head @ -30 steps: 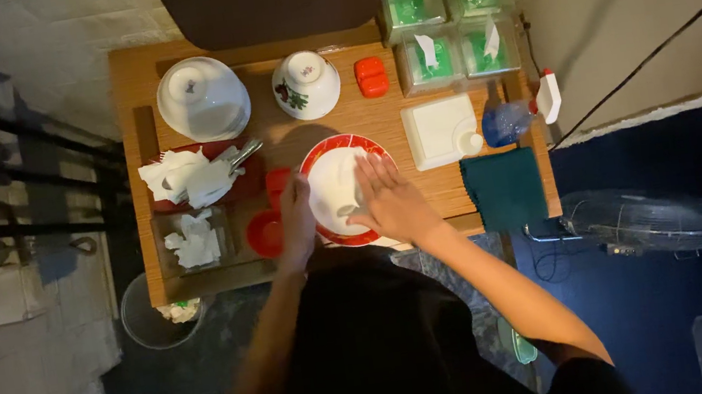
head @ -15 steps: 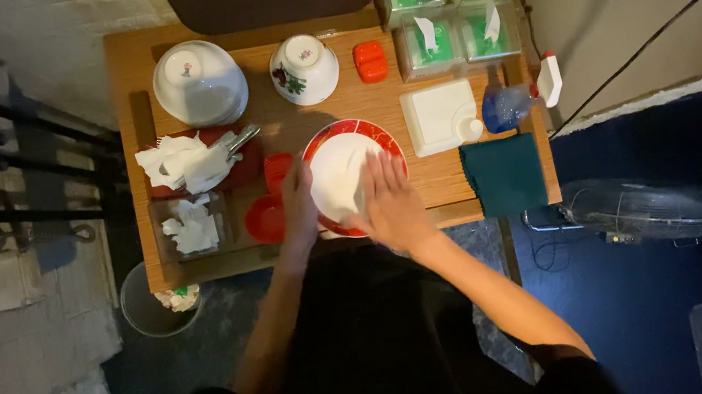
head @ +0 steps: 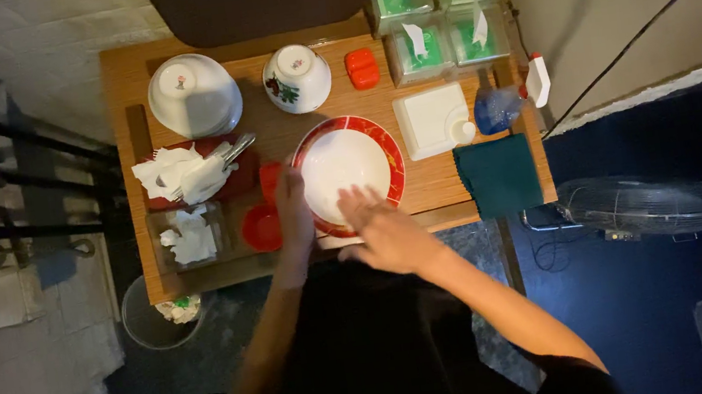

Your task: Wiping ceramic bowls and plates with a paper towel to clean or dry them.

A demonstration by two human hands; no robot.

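Left hand (head: 293, 216) gripping the left rim of the red-rimmed plate (head: 391, 157), fingers curled around the edge, forearm running straight up from the near edge of the wooden table (head: 261, 132). Right hand (head: 384, 230) lying flat and released, fingers spread and pointing far-left, fingertips resting on the near part of the plate's white centre, grasping nothing; right forearm angling in from the near right, elbow bent outward.

Plate sitting near the middle of the table, close to its near edge. Touching or just beside the plate's left rim, a small red cup (head: 271, 179), and nearer, a round red dish (head: 262, 228) just left of the left hand. Further left, a red tray holding crumpled white napkins (head: 182, 175) and metal cutlery (head: 236, 149), with a clear box of tissue (head: 186, 239) nearer. At the far side, an upturned white bowl (head: 193, 95), a floral white bowl (head: 296, 78) and a small orange box (head: 362, 68). To the right of the plate, a white lidded container (head: 432, 120), a blue spray bottle (head: 506, 102) and a folded dark green cloth (head: 499, 176). At the far right corner, clear boxes with green contents (head: 426, 11). Below the table's near-left corner, a waste bin (head: 159, 314); off to the right on the floor, a fan (head: 641, 205).
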